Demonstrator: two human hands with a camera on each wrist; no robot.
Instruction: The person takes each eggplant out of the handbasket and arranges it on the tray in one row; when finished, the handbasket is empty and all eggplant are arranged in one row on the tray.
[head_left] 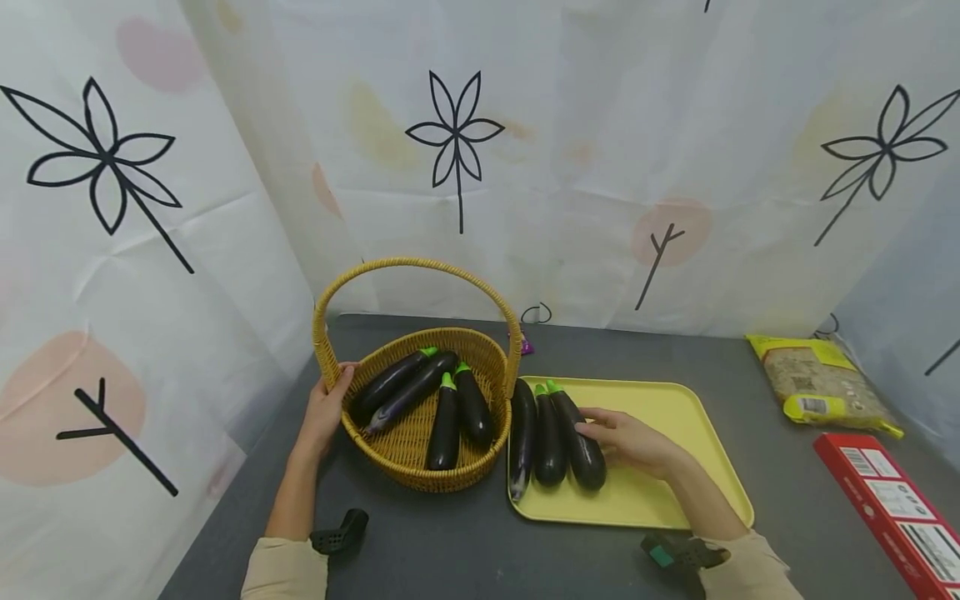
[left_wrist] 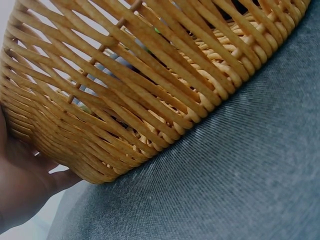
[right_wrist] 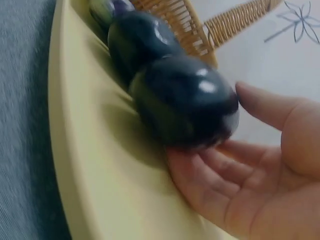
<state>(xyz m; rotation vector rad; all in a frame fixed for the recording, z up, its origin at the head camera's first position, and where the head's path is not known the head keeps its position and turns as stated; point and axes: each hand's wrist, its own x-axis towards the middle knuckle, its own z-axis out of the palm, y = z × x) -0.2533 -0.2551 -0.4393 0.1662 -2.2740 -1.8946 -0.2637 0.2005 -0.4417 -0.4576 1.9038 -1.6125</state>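
Note:
A wicker basket (head_left: pixel 408 443) with a tall arched handle stands at the centre-left, holding several dark eggplants (head_left: pixel 446 425) with green caps. My left hand (head_left: pixel 324 412) grips the basket's left side at the foot of the handle; in the left wrist view its fingers lie against the weave. Three eggplants lie side by side on a yellow tray (head_left: pixel 663 400) right of the basket. My right hand (head_left: pixel 633 442) pinches the rightmost eggplant (head_left: pixel 579 442), thumb on one side and fingers low on the other in the right wrist view. That eggplant still lies along its neighbour.
A yellow bag of grain-like food (head_left: pixel 817 383) lies at the back right, with a long red box (head_left: pixel 892 500) in front of it. A small purple packet (head_left: pixel 525 343) shows behind the basket. Patterned white curtains (head_left: pixel 570 167) close off the back and sides of the grey table (head_left: pixel 450 550).

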